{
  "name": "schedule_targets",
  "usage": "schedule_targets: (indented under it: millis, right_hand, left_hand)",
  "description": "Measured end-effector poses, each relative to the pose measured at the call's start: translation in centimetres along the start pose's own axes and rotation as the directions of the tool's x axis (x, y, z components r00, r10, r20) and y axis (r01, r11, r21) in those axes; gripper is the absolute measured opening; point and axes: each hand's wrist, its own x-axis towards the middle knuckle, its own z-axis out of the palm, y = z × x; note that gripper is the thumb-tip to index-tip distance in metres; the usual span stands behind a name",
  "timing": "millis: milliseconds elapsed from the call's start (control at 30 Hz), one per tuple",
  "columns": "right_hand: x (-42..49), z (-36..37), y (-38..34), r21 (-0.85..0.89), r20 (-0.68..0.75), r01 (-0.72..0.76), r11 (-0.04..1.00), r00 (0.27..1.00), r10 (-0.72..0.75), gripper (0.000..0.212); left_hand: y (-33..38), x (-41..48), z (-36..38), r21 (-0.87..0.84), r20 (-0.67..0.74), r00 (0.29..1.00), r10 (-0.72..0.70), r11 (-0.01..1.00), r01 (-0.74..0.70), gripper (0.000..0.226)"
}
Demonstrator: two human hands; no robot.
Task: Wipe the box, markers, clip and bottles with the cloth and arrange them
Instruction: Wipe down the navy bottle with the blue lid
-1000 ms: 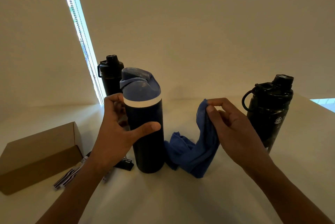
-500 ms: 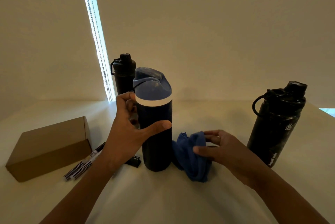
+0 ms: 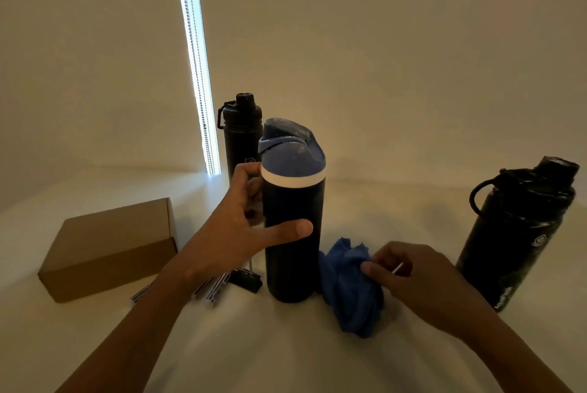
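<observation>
Lowered, my right hand [image 3: 425, 284] seemingly pinches the blue cloth [image 3: 346, 294]; left hand [image 3: 235, 233] clamps the blue-lidded bottle [image 3: 295, 198]; I'd bunch cloth firmly.

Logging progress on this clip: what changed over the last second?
The right hand lowered the blue cloth from mid-air onto the table, where it lies bunched, still pinched. The left hand still grips the blue-lidded bottle; the box is unmoved.

A single head-worn view looks forward and slightly down over the surface [image 3: 286, 348], close to the bottle [image 3: 293, 243], facing the wall [image 3: 397, 43] behind it.
</observation>
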Motion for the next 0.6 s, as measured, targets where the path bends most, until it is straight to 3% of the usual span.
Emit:
schedule_targets:
  millis: [67, 167, 267, 333, 433, 500, 600]
  right_hand:
    - [-0.3, -0.1, -0.7, 0.07, -0.192, 0.122, 0.99, 0.976, -0.107, 0.003]
    - [-0.3, -0.4, -1.6, 0.257, -0.377, 0.23, 0.938, 0.918, -0.122, 0.006]
    - [-0.5, -0.3, -2.7, 0.714, -0.228, 0.147, 0.685, 0.973, 0.028, 0.021]
    - [-0.7, 0.0, -3.4, 0.84, -0.162, 0.107, 0.531, 0.985, 0.058, 0.024]
    - [-1.0, 0.3, -4.9, 0.925, -0.199, 0.155, 0.348, 0.976, 0.094, 0.023]
    - [-1.2, 0.1, -5.9, 0.888, -0.298, 0.243, 0.39, 0.95, 0.088, 0.026]
    - [-1.7, -0.4, -8.1, 0.682, -0.537, 0.443, 0.582, 0.844, -0.012, 0.025]
  left_hand:
    - [-0.2, -0.1, -0.7, -0.04, 0.062, 0.998, -0.021, 0.999, 0.024, 0.087]
    - [-0.8, -0.1, -0.9, -0.047, 0.095, 0.995, -0.034, 0.998, 0.038, 0.082]
    - [-0.9, 0.0, -0.2, -0.017, 0.046, 0.999, -0.029, 0.999, 0.029, 0.079]
    - [-0.8, 0.0, 0.3, 0.001, 0.016, 1.0, -0.011, 1.0, 0.011, 0.077]
    - [-0.8, 0.0, 0.9, 0.025, 0.017, 1.0, -0.01, 1.0, 0.01, 0.074]
    - [-0.9, -0.1, 1.2, 0.021, 0.025, 1.0, -0.019, 1.0, 0.019, 0.075]
    - [-1.0, -0.3, 1.1, 0.014, 0.041, 0.999, -0.014, 1.0, 0.013, 0.086]
